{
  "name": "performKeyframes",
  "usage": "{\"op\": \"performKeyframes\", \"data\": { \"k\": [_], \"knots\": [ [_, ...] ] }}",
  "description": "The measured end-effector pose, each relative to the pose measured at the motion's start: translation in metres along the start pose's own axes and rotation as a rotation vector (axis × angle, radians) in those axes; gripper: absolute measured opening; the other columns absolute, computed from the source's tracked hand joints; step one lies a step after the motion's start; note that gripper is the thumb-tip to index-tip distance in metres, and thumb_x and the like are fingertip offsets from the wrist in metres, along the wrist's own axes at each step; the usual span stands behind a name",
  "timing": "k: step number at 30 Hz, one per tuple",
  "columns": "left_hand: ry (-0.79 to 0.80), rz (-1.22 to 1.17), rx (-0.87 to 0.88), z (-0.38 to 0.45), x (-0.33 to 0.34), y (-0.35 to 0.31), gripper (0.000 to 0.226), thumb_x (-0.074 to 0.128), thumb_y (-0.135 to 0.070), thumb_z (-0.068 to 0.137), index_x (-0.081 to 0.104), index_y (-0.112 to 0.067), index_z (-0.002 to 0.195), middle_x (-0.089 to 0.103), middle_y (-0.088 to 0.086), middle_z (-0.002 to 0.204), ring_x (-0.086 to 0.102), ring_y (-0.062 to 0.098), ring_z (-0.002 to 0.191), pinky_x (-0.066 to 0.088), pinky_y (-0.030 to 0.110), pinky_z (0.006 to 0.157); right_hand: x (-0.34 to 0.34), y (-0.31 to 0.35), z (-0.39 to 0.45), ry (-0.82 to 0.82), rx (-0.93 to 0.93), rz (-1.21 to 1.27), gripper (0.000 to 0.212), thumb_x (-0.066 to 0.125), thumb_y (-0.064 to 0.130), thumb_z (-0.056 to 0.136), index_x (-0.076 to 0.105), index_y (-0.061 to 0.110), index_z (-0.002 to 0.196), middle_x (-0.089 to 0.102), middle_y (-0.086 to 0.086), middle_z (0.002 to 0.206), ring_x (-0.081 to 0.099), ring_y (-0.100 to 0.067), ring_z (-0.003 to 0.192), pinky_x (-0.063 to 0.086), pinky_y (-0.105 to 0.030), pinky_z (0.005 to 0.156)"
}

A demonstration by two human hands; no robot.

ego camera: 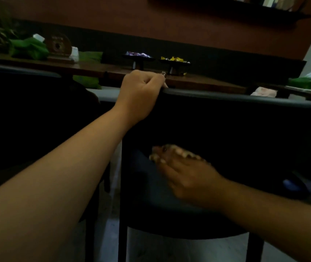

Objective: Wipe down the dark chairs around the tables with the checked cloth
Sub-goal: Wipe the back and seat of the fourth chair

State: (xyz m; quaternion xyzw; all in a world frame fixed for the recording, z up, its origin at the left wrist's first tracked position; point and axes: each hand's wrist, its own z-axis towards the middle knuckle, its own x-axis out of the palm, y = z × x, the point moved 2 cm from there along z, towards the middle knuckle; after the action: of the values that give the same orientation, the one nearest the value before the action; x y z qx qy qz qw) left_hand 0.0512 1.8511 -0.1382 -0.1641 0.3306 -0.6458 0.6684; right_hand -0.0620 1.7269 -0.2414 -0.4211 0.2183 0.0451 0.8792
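Left hand (pixel 141 93): curled over the top edge of the dark chair's (pixel 245 125) backrest.
Right hand (pixel 184 174): checked cloth (pixel 171 153) pressed by flat fingers (blurred) at the seat's back edge.
Table (pixel 198 82): seen behind, candy stands (pixel 139 62) carried.

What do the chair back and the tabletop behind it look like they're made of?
Chair back: seemingly padded, covered in dark leather-like material; its rounded top edge shows a dull sheen. The dim light leaves fabric possible. Tabletop: looks like brown wood with a smooth matte finish; no grain is discernible.
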Motion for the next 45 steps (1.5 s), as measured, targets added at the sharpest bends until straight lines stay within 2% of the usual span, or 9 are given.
{"op": "performKeyframes", "data": {
  "k": [3,10,16,22,25,29,37,40,45],
  "knots": [
    [0.002,0.089,0.137,-0.008,0.005,-0.013,0.045,0.045,-0.024,0.092,0.063,0.004,0.061,0.058,0.02,0.056,0.054,0.031,0.054,0.045,0.039,0.057,-0.003,0.005,-0.01,0.308,-0.097,0.081,0.047,0.025,0.006,0.097,0.071,-0.004,0.106,0.067,-0.019,0.114,0.061,-0.035,0.113,0.032,-0.044,0.108],
    [-0.215,0.104,0.213,-0.012,0.015,-0.005,0.04,0.035,-0.034,0.086,0.056,-0.028,0.052,0.055,0.004,0.049,0.053,0.02,0.048,0.045,0.038,0.051,-0.048,-0.042,0.015,-0.059,-0.014,-0.049,0.031,0.041,0.005,0.1,0.061,-0.006,0.12,0.06,-0.024,0.125,0.054,-0.038,0.121,0.04,-0.047,0.106],
    [-0.181,0.123,0.196,-0.013,0.014,-0.007,0.043,0.03,-0.039,0.083,0.06,-0.026,0.055,0.057,0.0,0.053,0.055,0.019,0.055,0.047,0.04,0.06,-0.007,0.001,-0.035,0.313,-0.193,0.108,0.035,0.041,0.008,0.092,0.072,-0.002,0.104,0.066,-0.018,0.117,0.058,-0.036,0.118,0.036,-0.044,0.108],
    [-0.245,0.093,0.187,-0.015,0.017,-0.009,0.045,0.032,-0.036,0.083,0.061,-0.04,0.05,0.051,-0.016,0.044,0.046,0.002,0.045,0.035,0.028,0.051,-0.073,-0.066,0.021,-0.15,0.019,0.012,0.027,0.048,0.001,0.097,0.062,-0.006,0.118,0.06,-0.025,0.124,0.053,-0.041,0.121,0.043,-0.05,0.103],
    [-0.213,0.113,0.161,-0.016,0.017,-0.009,0.049,0.029,-0.039,0.082,0.067,-0.02,0.058,0.057,-0.004,0.052,0.051,0.011,0.051,0.042,0.036,0.054,-0.049,-0.044,0.003,-0.099,-0.034,-0.068,0.03,0.043,0.003,0.098,0.059,-0.009,0.121,0.059,-0.025,0.125,0.054,-0.039,0.121,0.042,-0.047,0.105],
    [-0.183,0.161,0.152,-0.017,0.014,-0.011,0.055,0.027,-0.04,0.082,0.066,-0.007,0.062,0.062,0.011,0.059,0.056,0.018,0.058,0.046,0.038,0.063,-0.015,-0.012,-0.028,0.171,-0.043,0.206,0.039,0.03,0.007,0.097,0.056,-0.006,0.122,0.064,-0.021,0.12,0.058,-0.032,0.117,0.039,-0.039,0.107],
    [-0.227,0.173,0.127,-0.019,0.016,-0.016,0.044,0.031,-0.038,0.08,0.059,-0.037,0.046,0.055,-0.014,0.046,0.05,0.003,0.05,0.039,0.032,0.056,-0.078,-0.069,0.008,-0.235,0.045,-0.029,0.026,0.048,0.002,0.097,0.064,-0.005,0.117,0.061,-0.023,0.123,0.054,-0.038,0.12,0.042,-0.046,0.105],
    [-0.208,0.173,0.099,-0.018,0.015,-0.018,0.039,0.032,-0.04,0.078,0.062,-0.028,0.057,0.062,0.003,0.059,0.059,0.023,0.062,0.049,0.043,0.068,-0.044,-0.039,-0.017,-0.14,-0.009,-0.006,0.03,0.047,0.002,0.095,0.061,-0.009,0.119,0.06,-0.024,0.125,0.054,-0.036,0.122,0.042,-0.044,0.105],
    [-0.069,0.214,0.034,-0.019,0.01,-0.022,0.043,0.037,-0.03,0.086,0.068,-0.009,0.065,0.064,0.009,0.066,0.061,0.025,0.07,0.049,0.045,0.072,-0.045,-0.036,-0.029,-0.038,-0.074,0.137,0.028,0.054,0.002,0.091,0.064,-0.007,0.115,0.064,-0.021,0.121,0.055,-0.034,0.121,0.045,-0.043,0.103]
  ]
}}
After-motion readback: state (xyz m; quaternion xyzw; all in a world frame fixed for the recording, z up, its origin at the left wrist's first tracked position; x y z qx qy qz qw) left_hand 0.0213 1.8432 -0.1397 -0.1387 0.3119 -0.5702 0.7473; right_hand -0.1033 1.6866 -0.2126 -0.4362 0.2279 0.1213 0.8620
